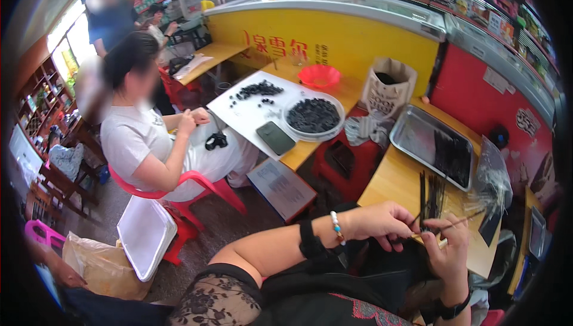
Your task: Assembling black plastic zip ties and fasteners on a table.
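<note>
Grip: left hand (382, 223) and right hand (449, 247) pinched a thin dark strand (422, 228).
Edge: strand sat by the table's (382, 181) near side.
Room: bare wood lay left of straight black strips (423, 191).
Tray (415, 136): shiny rimmed metal.

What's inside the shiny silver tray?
Inside the silver tray lie dark, thin pieces, bunched toward its right side. They cover the bottom there, so whatever's beneath can't be seen.

Bright daylight | left windows (58, 33) blown out | sheen on metal tray (415, 128) | fisheye bend, dark rim
</note>
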Tool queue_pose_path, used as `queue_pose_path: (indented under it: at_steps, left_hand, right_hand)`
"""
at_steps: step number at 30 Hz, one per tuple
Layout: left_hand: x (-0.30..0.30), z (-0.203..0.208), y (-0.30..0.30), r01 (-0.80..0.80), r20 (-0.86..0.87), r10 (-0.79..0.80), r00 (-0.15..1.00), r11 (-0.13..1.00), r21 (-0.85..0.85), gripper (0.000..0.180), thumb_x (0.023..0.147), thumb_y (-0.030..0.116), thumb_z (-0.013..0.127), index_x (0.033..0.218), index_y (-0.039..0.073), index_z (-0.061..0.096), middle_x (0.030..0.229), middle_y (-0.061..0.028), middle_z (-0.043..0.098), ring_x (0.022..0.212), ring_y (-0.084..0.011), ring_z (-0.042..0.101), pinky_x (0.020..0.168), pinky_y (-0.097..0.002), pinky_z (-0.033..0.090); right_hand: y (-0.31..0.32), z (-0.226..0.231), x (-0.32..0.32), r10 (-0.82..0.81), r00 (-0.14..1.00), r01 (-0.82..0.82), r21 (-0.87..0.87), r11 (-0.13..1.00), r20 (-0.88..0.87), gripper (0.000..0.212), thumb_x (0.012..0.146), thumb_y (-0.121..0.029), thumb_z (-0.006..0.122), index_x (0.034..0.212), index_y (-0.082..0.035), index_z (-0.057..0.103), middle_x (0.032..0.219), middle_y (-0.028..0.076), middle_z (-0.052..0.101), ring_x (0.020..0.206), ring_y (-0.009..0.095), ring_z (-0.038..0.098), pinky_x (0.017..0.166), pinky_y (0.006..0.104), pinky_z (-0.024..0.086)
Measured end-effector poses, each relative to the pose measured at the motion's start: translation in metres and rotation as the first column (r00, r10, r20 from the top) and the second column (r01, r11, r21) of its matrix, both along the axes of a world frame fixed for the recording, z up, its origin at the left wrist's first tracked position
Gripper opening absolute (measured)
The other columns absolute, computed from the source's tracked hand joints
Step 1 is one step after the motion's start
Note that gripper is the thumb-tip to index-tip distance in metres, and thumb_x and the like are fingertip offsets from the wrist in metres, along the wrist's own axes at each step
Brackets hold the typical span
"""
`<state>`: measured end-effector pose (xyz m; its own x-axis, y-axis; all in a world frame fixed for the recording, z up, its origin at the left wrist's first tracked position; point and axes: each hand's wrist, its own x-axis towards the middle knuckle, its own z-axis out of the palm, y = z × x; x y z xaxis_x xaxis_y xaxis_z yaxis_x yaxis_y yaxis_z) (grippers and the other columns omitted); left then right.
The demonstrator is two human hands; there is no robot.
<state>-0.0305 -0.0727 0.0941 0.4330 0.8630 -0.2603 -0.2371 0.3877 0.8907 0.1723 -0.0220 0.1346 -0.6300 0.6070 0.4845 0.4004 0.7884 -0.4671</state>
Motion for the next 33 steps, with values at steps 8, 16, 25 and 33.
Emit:
queue_pose_path:
  at_steps: [8,16,25,33]
  left_hand:
    - [-0.033,-0.002,0.008,-0.036,0.115,0.063,0.991,0.975,-0.220,0.028,0.089,0.018,0.060,0.114,0.006,0.060,0.086,0.0008,0.060,0.079,-0.0134,0.066,0.066,-0.0282,0.055]
    - [-0.052,0.032,0.005,-0.112,-0.209,0.135,0.968,0.987,0.118,0.025,0.088,0.019,0.061,0.107,0.003,0.062,0.088,-0.0007,0.062,0.077,-0.0098,0.064,0.066,-0.0235,0.054]
    - [-0.145,-0.004,0.002,-0.139,0.117,0.151,0.982,0.985,-0.107,0.015,0.088,0.019,0.063,0.100,0.009,0.062,0.082,0.0017,0.063,0.073,-0.0109,0.066,0.060,-0.0248,0.055]
    - [-0.205,-0.023,-0.006,-0.214,0.354,0.220,0.909,0.975,-0.056,0.010,0.089,0.017,0.061,0.098,0.013,0.061,0.084,0.0041,0.064,0.077,-0.0110,0.066,0.061,-0.0249,0.054]
  right_hand:
    - [0.021,0.011,-0.030,0.065,0.994,-0.064,-0.013,0.998,0.086,0.018,0.069,-0.021,0.074,0.082,-0.009,0.070,0.068,0.003,0.056,0.070,0.021,0.051,0.069,0.0343,0.035]
    - [0.021,-0.002,-0.053,0.017,0.998,-0.008,0.137,0.991,-0.064,0.024,0.069,-0.019,0.074,0.090,-0.008,0.069,0.067,0.002,0.055,0.065,0.020,0.048,0.070,0.0330,0.033]
    - [0.008,0.013,-0.148,0.074,0.997,-0.067,0.282,0.957,-0.014,0.023,0.074,-0.020,0.071,0.094,-0.007,0.068,0.067,0.002,0.054,0.070,0.020,0.052,0.080,0.0359,0.034]
    - [-0.016,0.023,-0.224,0.034,0.999,-0.037,0.408,0.912,0.014,0.021,0.071,-0.017,0.070,0.089,-0.008,0.065,0.086,0.008,0.057,0.088,0.025,0.055,0.108,0.0474,0.020]
